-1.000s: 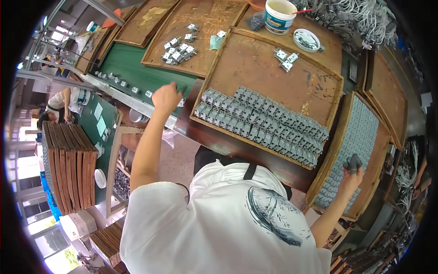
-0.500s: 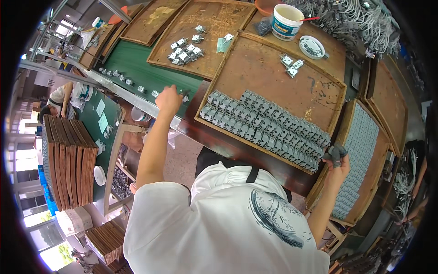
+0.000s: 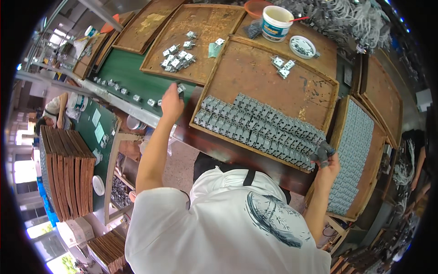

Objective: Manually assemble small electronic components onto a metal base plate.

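My left hand (image 3: 172,104) is over the green belt, its fingers closed on a small silvery metal part (image 3: 181,88) that shows beside the fingertips. Behind it, more such parts (image 3: 137,97) lie in a line along the belt (image 3: 123,73). My right hand (image 3: 326,162) has dark covers on its fingers, which are bent together at the right end of the packed rows of grey metal parts (image 3: 260,130). Whatever those fingers hold, if anything, is hidden. The rows fill the near side of a wooden tray (image 3: 315,77), and a few loose parts (image 3: 283,66) lie at its far side.
Another wooden tray (image 3: 210,18) holds a heap of parts (image 3: 177,60). A white bucket (image 3: 276,25) and a round white dish (image 3: 302,47) stand behind. To the right is a filled tray (image 3: 353,155); to the left, stacked wooden trays (image 3: 68,173). A co-worker (image 3: 57,107) sits far left.
My left hand has shifted slightly right and away from me, and a part now shows at its fingertips. My right hand has come left over the tray's edge. The whole view has shifted a little.
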A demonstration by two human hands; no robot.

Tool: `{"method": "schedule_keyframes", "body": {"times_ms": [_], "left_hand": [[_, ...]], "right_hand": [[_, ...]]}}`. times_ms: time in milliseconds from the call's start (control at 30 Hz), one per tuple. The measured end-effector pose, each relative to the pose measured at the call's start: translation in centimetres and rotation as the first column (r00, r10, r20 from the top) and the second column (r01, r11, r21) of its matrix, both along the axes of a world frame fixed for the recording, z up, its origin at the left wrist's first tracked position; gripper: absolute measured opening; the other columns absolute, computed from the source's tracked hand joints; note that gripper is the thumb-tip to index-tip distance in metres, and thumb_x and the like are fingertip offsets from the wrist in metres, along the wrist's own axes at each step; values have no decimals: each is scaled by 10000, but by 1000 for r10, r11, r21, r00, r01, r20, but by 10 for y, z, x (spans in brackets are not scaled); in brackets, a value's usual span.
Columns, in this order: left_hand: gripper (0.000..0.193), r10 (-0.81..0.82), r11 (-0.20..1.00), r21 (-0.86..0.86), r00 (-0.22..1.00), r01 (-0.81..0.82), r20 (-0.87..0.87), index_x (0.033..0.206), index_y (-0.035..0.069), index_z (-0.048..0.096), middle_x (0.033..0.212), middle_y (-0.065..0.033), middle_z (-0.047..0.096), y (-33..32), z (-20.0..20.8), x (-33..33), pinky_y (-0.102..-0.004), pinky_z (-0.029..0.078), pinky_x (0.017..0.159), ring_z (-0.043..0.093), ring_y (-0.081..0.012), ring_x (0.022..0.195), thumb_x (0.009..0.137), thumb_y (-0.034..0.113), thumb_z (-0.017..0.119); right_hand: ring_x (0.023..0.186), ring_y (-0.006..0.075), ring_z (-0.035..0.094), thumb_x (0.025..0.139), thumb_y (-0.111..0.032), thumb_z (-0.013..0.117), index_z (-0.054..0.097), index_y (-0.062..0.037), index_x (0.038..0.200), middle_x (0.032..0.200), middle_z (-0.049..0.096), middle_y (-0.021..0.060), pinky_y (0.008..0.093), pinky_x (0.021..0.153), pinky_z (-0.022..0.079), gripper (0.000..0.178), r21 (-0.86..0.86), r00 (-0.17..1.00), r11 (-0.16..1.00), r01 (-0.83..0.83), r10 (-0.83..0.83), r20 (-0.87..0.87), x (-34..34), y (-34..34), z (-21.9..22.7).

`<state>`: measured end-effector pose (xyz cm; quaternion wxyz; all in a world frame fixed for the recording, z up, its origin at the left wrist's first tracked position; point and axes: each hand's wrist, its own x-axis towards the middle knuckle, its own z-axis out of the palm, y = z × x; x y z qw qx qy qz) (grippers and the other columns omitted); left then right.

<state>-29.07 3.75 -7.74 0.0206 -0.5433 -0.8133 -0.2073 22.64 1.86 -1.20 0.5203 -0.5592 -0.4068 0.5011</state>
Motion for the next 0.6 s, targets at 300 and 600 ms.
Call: {"method": "schedule_keyframes", "body": {"times_ms": [300, 600], "left_hand": [[377, -362, 898, 352, -11, 265, 932, 1174, 11, 613, 1042, -14, 614, -2, 106, 188, -263, 472, 883, 584, -131, 1006, 814, -85, 672], [389, -405, 663, 414, -166, 624, 899, 1237, -15, 578, 1195, -49, 532, -5, 127, 266, -285, 449, 953, 546, -158, 1107, 863, -120, 573]], "right_hand": [[880, 166, 642, 839, -47, 703, 571, -16, 1207, 1022, 661, 51, 309, 738, 543, 392, 53, 931, 939, -341, 345, -124, -48, 4, 50], [734, 337, 600, 788, -160, 767, 595, -9, 917, 826, 585, 130, 369, 618, 486, 262, 219, 630, 860, -461, 143, 764, -37, -3, 86]]}}
